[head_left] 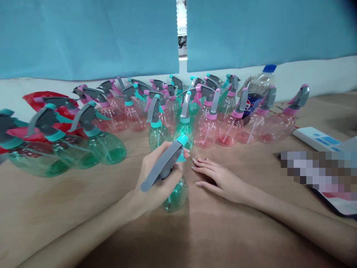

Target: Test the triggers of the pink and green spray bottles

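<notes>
My left hand is wrapped round the neck of a green spray bottle with a grey and turquoise trigger head. The bottle stands upright on the table, its nozzle facing away from me. My right hand lies on the tabletop just to the right of it, fingers stretched out and holding nothing. Straight ahead stand two more green spray bottles, and pink spray bottles continue that row to the right.
Several green bottles stand at the left, with a red plastic bag behind. More sprayers fill the back by the wall. A large soda bottle with a blue cap, a white device and a partly blurred flat object are at the right.
</notes>
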Demonstrator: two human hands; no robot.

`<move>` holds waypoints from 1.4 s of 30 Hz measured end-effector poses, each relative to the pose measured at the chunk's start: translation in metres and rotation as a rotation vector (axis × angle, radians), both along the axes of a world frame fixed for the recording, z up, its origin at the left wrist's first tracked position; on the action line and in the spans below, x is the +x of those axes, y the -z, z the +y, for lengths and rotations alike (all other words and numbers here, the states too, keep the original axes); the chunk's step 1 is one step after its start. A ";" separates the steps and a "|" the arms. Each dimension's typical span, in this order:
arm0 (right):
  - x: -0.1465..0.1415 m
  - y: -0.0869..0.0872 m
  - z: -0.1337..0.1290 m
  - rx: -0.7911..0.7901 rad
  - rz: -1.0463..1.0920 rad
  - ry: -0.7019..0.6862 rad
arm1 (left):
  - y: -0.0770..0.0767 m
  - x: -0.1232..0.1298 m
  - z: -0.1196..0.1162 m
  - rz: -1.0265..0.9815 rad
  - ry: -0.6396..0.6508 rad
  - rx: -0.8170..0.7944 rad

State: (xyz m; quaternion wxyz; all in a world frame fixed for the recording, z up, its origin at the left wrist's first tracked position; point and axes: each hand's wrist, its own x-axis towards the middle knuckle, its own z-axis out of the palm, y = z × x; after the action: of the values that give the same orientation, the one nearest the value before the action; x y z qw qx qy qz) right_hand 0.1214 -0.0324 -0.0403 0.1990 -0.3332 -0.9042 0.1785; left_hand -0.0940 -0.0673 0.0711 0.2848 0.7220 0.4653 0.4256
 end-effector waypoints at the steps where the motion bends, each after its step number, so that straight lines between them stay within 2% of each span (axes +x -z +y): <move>1: 0.000 0.000 0.000 0.001 -0.003 -0.001 | 0.000 0.000 0.000 -0.001 0.008 0.012; 8: 0.000 0.001 0.001 0.010 0.021 -0.007 | 0.002 -0.002 0.001 0.032 0.021 0.064; 19: 0.001 0.002 0.000 -0.016 0.040 0.006 | 0.005 -0.003 0.000 0.009 0.032 -0.061; 36: 0.001 0.002 0.001 0.003 0.048 -0.004 | 0.012 -0.005 0.001 0.028 0.006 -0.025; 42: 0.000 0.001 0.001 0.009 -0.007 0.001 | 0.011 -0.004 0.001 -0.001 0.014 -0.013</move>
State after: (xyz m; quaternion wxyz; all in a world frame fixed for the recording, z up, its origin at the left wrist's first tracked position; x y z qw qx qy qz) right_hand 0.1216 -0.0318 -0.0415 0.1974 -0.3334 -0.9055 0.1730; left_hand -0.0976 -0.0666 0.0602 0.2928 0.7231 0.4628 0.4209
